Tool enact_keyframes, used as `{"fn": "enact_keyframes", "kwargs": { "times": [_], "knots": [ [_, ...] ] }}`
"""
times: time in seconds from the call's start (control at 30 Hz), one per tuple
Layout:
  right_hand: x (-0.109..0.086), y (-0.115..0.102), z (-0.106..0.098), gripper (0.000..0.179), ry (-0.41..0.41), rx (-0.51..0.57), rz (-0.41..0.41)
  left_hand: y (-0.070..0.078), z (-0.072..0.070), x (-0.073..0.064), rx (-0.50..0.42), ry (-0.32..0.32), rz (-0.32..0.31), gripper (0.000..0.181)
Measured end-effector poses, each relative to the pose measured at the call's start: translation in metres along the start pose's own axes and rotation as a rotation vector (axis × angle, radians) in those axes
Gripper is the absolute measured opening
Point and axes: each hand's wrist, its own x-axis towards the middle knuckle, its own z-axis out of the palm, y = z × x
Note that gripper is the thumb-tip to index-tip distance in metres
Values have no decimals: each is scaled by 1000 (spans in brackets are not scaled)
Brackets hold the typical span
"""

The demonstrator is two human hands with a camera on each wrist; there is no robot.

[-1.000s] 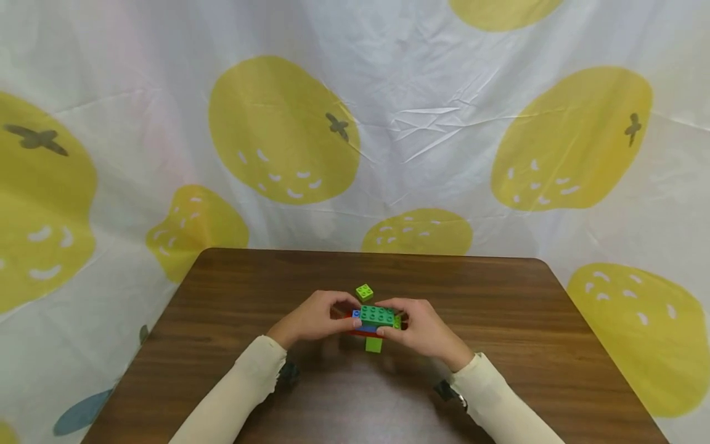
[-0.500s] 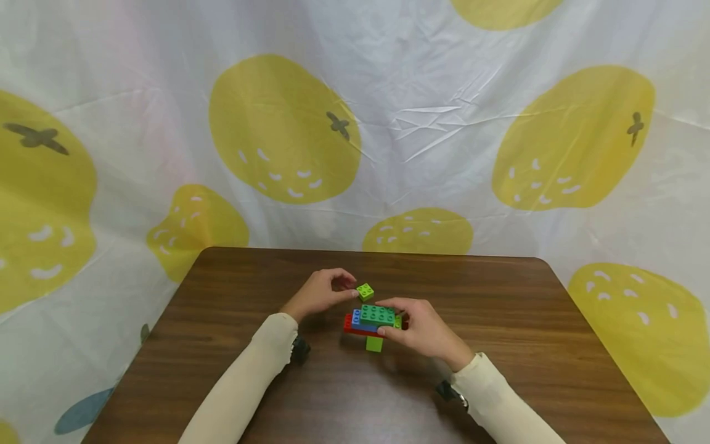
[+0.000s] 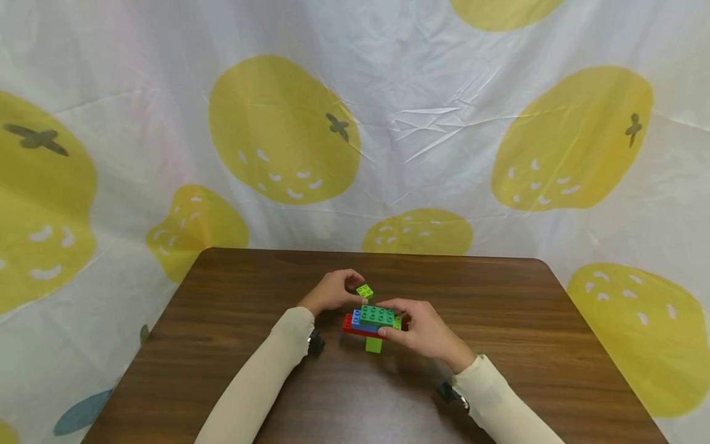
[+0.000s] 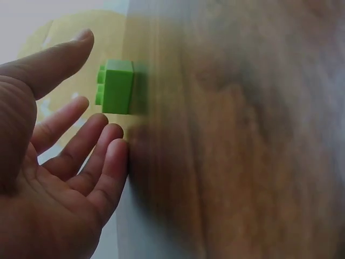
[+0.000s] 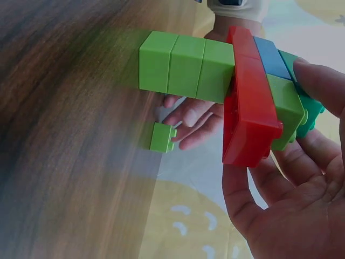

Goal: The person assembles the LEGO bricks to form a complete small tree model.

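A loose lime-green brick (image 3: pixel 364 291) with studs on top sits on the table beyond a built stack. My left hand (image 3: pixel 335 290) reaches around it, thumb on the near side and fingers beyond; in the left wrist view a gap shows between the fingers and the brick (image 4: pixel 117 89). My right hand (image 3: pixel 418 327) grips the stack's right end between thumb and fingers. This toy-brick stack has a lime-green column (image 5: pixel 186 67) of several bricks, a long red brick (image 5: pixel 250 108) across it, then blue (image 3: pixel 356 316) and lime-green bricks, and a dark green brick (image 3: pixel 377 315) on top.
The brown wood-grain table (image 3: pixel 249 296) has rounded far corners. Behind it hangs a white curtain (image 3: pixel 421 135) printed with yellow fruit. Dark wrist devices sit below both cream sleeves (image 3: pixel 272 364).
My left hand has let go of the stack's left end and moved away to the loose lime-green brick, shifting slightly right around it. The right hand stays on the stack.
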Motion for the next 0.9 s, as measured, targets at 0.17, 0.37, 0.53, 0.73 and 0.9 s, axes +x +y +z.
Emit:
{"fn": "enact_keyframes", "kwargs": {
  "times": [0.17,0.37,0.53,0.73,0.9],
  "knots": [
    [-2,1,-1,47,-8,33,24,-2,5,3,7,-2,-20,53],
    [-4,4,-2,47,-11,49,32,-3,7,8,20,-12,-41,45],
    [-6,5,-2,45,7,57,27,-3,7,10,54,-11,-39,42],
    [-9,9,-2,41,25,50,7,-3,9,12,86,-13,-31,40],
    [-10,10,-2,39,41,29,-4,-2,6,12,76,-15,-33,37]
  ]
}}
